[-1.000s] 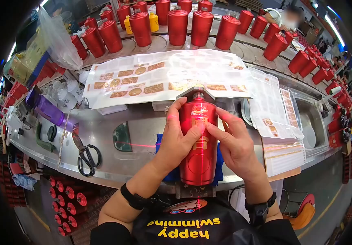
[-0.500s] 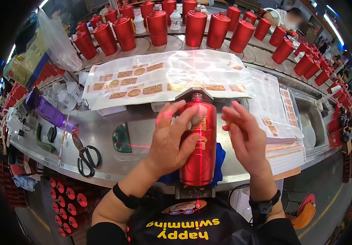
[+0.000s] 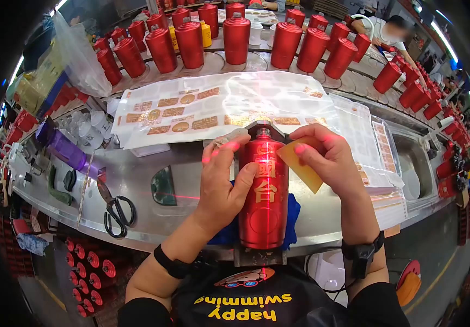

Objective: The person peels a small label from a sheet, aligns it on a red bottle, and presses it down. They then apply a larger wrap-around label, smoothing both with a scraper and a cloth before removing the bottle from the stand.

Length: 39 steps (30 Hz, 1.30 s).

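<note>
Drawn back from the lettering since the earlier frame, the left grip [image 3: 220, 182] is now set at the bottle's left edge, its fingers closed on a pale crumpled scrap [image 3: 229, 138]. A flat, translucent amber card [image 3: 303, 168] has been brought in, pinched by the right grip [image 3: 327, 158]. Between both grips, the glossy red tapered bottle [image 3: 263, 218] is lying with its neck pointed away. For good work, the bottle should be steadied by the left thumb, clear of the gold characters [image 3: 265, 182]; the card's edge should be kept flat and pressed lightly, so that corners do not catch.
</note>
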{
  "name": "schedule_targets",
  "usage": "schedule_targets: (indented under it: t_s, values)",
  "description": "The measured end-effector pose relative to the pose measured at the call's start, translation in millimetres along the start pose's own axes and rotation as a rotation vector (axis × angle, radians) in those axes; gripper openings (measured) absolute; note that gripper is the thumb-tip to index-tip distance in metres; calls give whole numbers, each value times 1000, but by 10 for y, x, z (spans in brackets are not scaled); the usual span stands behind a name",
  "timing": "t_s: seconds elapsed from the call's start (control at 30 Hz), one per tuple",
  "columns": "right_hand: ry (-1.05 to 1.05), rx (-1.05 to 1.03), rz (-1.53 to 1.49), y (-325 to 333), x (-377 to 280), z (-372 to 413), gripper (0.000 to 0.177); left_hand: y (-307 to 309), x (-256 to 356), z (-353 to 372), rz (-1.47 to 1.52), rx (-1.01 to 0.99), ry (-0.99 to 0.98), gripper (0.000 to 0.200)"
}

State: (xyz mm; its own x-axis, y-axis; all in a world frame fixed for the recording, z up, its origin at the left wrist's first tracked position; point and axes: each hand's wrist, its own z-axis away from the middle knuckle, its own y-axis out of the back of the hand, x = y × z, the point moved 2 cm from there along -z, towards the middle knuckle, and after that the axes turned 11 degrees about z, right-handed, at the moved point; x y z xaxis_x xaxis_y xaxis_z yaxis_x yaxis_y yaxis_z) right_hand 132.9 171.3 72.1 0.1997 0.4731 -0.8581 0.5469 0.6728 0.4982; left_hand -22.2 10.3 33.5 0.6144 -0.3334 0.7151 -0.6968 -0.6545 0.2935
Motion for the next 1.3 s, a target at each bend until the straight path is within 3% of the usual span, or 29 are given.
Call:
schedule_targets:
  t_s: [0.13, 0.23, 0.33, 0.43, 0.53, 0.63, 0.67, 0.87, 1.03, 1.13, 1.3]
  values:
    - [19, -9, 57, -20, -23, -85, 23, -21, -57, -81, 80, 10, 71, 35]
    - [32, -56, -88, -75, -92, -120, 25, -38, -109, -188, 161, -38, 128, 30]
    - [47, -66, -104, -42, -104, -113, 26, 9, -47, -301, 143, -169, 149, 25]
    - [69, 32, -49, -10, -67, -22, 23, 6, -64, -349, 96, -194, 179, 20]
    - [152, 265, 223, -28, -122, 233, 24, -23, -61, -406, 51, -162, 87, 16]
    - [455, 304, 426, -169, -134, 361, 29, -50, -71, -421, -15, -134, -39, 14]
    - [533, 281, 576, -209, -160, 394, 40, -51, -60, -429, -34, -143, -42, 14]
    - [563, 179, 755, -380, -114, 438, 54, -71, -36, -421, -95, -136, -63, 13]
    - [532, 193, 703, -386, -94, 446, 54, -33, -51, -355, -65, -9, 16, 27]
    - [492, 196, 644, -396, -103, 456, 53, -84, -221, -162, 208, 113, 105, 47]
    - [509, 208, 643, -420, -62, 455, 52, -220, -142, 169, 328, 1, 300, 75]
